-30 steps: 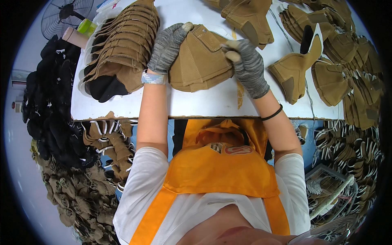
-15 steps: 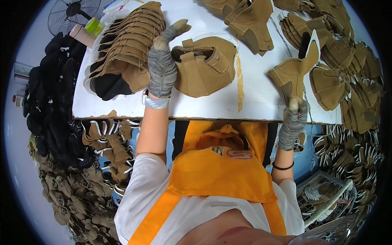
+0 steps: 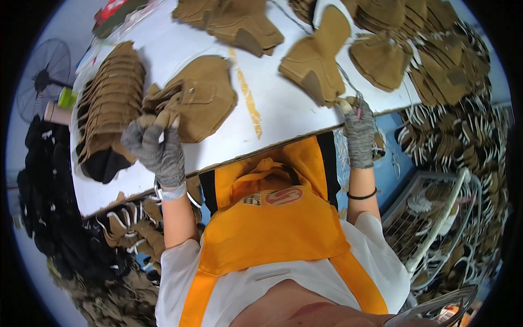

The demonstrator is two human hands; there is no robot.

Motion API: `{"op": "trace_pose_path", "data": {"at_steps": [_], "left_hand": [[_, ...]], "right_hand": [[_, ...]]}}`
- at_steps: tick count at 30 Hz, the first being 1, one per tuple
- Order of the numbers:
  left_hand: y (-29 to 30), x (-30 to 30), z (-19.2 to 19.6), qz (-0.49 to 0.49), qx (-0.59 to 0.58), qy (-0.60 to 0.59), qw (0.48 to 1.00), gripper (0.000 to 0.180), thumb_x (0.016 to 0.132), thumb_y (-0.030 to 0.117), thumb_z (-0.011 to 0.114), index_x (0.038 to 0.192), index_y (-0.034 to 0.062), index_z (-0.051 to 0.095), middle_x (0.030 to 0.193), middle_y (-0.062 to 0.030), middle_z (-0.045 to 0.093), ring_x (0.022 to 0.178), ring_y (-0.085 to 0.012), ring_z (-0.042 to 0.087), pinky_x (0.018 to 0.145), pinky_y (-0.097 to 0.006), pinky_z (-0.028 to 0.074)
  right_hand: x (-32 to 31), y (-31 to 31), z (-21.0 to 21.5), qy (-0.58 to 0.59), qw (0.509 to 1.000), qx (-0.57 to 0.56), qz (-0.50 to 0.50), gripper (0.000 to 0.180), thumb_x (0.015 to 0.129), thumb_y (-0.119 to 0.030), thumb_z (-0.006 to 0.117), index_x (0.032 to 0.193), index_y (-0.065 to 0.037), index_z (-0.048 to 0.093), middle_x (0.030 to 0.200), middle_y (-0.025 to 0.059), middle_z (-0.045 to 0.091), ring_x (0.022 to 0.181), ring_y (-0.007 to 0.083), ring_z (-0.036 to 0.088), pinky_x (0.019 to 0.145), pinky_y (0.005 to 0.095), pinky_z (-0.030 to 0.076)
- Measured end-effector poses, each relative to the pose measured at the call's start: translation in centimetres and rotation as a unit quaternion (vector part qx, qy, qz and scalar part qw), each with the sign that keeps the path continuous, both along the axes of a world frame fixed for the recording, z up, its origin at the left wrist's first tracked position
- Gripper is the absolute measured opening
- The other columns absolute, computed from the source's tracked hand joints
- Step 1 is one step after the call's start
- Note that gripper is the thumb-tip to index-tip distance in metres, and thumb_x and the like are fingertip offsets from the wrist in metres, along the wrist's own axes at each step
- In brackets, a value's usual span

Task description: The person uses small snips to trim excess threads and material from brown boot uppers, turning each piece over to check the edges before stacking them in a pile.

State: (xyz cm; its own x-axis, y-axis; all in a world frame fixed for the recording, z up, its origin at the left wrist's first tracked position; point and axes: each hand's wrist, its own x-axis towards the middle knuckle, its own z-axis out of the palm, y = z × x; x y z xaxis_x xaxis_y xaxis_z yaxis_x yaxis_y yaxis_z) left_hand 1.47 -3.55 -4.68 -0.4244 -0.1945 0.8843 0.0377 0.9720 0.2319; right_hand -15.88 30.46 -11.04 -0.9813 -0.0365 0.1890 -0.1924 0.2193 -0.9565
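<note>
Brown boot uppers in a suede-like material lie on the white table. My left hand (image 3: 157,143), in a grey knit glove with pale fingertips, is closed on the near left edge of one boot upper (image 3: 210,101). This piece has a stitched strap patch and lies flat. My right hand (image 3: 358,131), gloved the same way, pinches the lower corner of another boot upper (image 3: 321,57) near the table's front edge. That piece has a tall rounded tongue and a darker patch. Something small and pink shows at the right fingers, too small to name.
A row of nested brown uppers (image 3: 111,92) with black lining stands at the table's left. More uppers (image 3: 239,24) lie at the back and in piles (image 3: 381,60) on the right. A fan (image 3: 42,82) stands far left. A wire basket (image 3: 425,207) sits low right.
My left hand has gone from an outstretched pose beside the upper to gripping its near edge. My right hand keeps hold of its upper, whose tongue now lies brown side up. The view has turned.
</note>
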Motion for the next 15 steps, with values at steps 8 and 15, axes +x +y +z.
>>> {"op": "trace_pose_path", "data": {"at_steps": [8,15], "left_hand": [[2.2,-0.8,-0.6,0.025,-0.012,0.077,0.997,0.025,0.071,0.002,0.076,0.092,0.0128,0.066,0.097,-0.0034,0.050,0.089,-0.0202,0.051,0.079,-0.032,0.044],[10.2,-4.5,2.4,-0.240,-0.069,-0.168,0.954,0.037,0.081,0.016,0.068,0.115,0.0044,0.058,0.121,-0.0135,0.052,0.111,-0.0243,0.049,0.097,-0.037,0.038]], "right_hand": [[-0.9,1.8,-0.8,-0.089,0.987,-0.133,-0.018,0.035,0.081,-0.010,0.070,0.112,-0.004,0.054,0.101,0.0063,0.061,0.083,0.0136,0.057,0.083,0.0256,0.046],[-2.2,1.7,0.0,0.102,0.988,0.118,0.022,0.039,0.076,-0.012,0.071,0.111,0.000,0.057,0.104,0.0107,0.061,0.087,0.0219,0.058,0.078,0.0323,0.047]]}}
